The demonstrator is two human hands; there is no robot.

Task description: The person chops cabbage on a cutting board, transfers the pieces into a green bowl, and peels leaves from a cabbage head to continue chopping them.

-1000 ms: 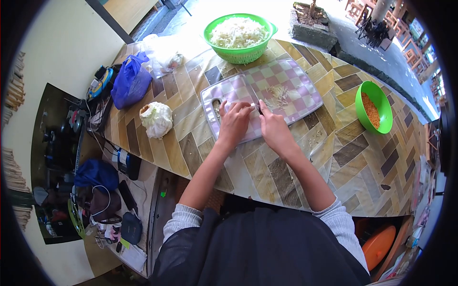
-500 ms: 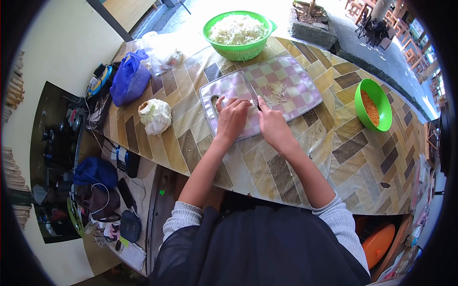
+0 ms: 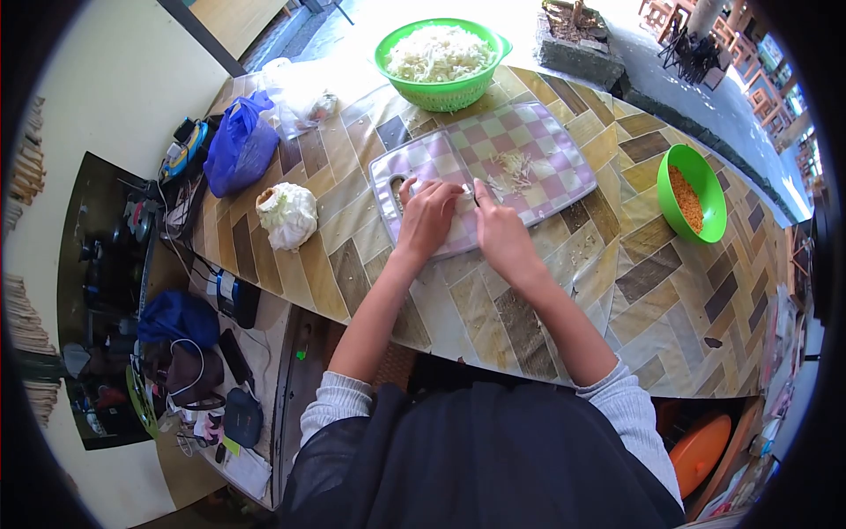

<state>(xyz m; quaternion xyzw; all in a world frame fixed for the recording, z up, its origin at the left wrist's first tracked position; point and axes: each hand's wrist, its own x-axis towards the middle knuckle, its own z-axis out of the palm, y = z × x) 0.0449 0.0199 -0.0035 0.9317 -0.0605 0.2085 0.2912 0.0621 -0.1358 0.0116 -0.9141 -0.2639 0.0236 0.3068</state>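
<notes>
On a checkered pink-and-white cutting board (image 3: 538,132), my left hand (image 3: 428,213) curls its fingers around a small white vegetable piece (image 3: 467,189). Beside it, my right hand (image 3: 502,234) grips a knife (image 3: 477,196) by its handle; most of the blade is hard to make out. Thin pale shreds (image 3: 514,170) lie on the board, beyond and to the right of my hands. Past the board's far edge stands a green colander (image 3: 441,95) heaped with white shredded vegetable (image 3: 441,55).
Left of the board sits a pale leafy head like a cabbage (image 3: 289,217), its cut brown stem showing. Behind it are a blue plastic bag (image 3: 240,145) and a clear bag (image 3: 300,101). On the right is a green bowl (image 3: 714,189) with orange crumbly food (image 3: 686,199).
My right hand and the knife have shifted slightly, and the blade shows less than before. The white piece at my left fingertips is more visible. Both hands stay over the board.
</notes>
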